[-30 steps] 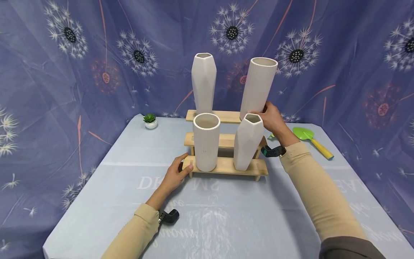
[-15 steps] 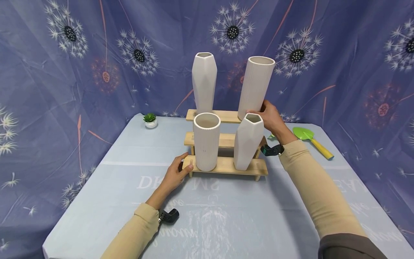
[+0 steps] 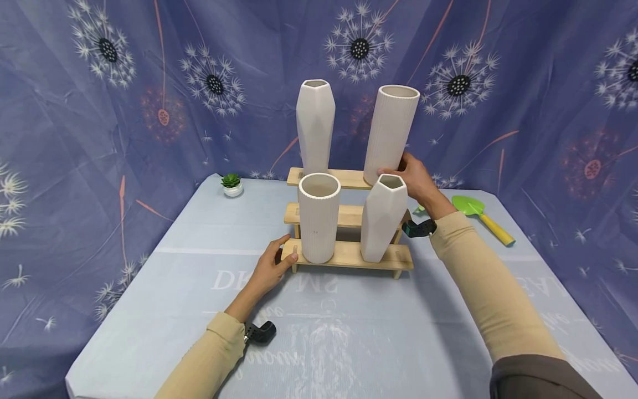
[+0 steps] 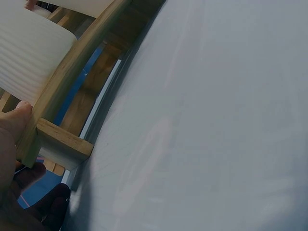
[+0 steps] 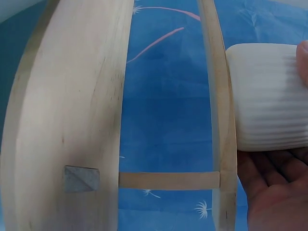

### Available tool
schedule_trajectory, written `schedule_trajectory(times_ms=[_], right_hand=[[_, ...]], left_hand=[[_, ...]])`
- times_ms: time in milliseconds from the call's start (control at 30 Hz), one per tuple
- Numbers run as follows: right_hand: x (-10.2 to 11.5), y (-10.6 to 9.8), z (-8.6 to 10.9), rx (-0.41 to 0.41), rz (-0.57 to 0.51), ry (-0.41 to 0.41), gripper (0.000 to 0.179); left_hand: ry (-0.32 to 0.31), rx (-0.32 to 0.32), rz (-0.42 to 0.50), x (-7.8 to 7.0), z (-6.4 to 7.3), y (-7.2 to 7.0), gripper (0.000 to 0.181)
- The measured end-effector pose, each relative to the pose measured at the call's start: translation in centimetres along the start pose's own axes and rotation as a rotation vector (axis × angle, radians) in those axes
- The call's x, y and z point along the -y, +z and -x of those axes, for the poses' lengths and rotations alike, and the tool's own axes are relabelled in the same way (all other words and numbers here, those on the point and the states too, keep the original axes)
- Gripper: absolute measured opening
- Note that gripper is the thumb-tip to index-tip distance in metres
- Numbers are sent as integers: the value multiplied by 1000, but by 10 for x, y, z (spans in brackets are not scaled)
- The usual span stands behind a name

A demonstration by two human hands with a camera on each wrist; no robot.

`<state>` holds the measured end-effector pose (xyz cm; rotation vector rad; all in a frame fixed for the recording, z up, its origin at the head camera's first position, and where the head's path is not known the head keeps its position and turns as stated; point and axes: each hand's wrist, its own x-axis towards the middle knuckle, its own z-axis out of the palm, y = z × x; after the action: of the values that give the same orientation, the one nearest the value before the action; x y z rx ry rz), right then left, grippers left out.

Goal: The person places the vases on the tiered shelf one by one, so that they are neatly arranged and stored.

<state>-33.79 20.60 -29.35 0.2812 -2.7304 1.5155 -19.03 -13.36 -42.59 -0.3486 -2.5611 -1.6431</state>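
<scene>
Three-tier wooden stand (image 3: 349, 255) sits mid-worktop (image 3: 319, 332), with four white vases on or at it. Bottom tier: short ribbed vase (image 3: 319, 224) at left, short faceted vase (image 3: 382, 224) at right, both upright and free of either hand. Top tier: tall faceted vase (image 3: 315, 126) at left, upright, untouched. Tall ribbed vase (image 3: 390, 133) is at the top tier's right end, leaning slightly, its base at the shelf edge; the right-wrist view shows the base just beside the wooden rail, but whether it bears fully on the shelf cannot be told. Right hand (image 3: 416, 180) grasps this vase low on the body, fingers wrapped round it, palm under the ribbed wall in the wrist view. Left hand (image 3: 271, 266) rests at the left end of the bottom tier, thumb against the plank's end and fingers loosely curled beside it, apparently bracing the stand; it grips nothing firmly. Judgement: three vases appear settled, the fourth is the only one in hand, so the arranging looks nearly complete; seating it square and letting go remains. Middle tier carries nothing visible. Small potted succulent (image 3: 231, 185) and green trowel (image 3: 480, 213) lie well apart from the stand, untouched.
</scene>
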Motion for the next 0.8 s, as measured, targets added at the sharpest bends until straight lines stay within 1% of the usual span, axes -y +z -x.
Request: schedule_trajectory(times_ms=[200,367,500,600,700,800], right_hand=[[2,0,-1,31,-1,-16,87],[2,1,-1,28,-2,-30,86],[1,3,-1,15,-10,-30,85],[1,3,0,8,-10,-29,85],[1,2,2,0,1,-25,85],[-1,1,3,-12,13,-16,86]], left_hand=[[-7,8,9,-1,0,0,59],[-1,8,-3,3,-2,1,59],[2,-7,-1,20,-7,5,59],[-9,-13,0,32,-11,7,60],[-2,-5,5,36,-13,7,60],[10,3,11,37,-13,6,60]])
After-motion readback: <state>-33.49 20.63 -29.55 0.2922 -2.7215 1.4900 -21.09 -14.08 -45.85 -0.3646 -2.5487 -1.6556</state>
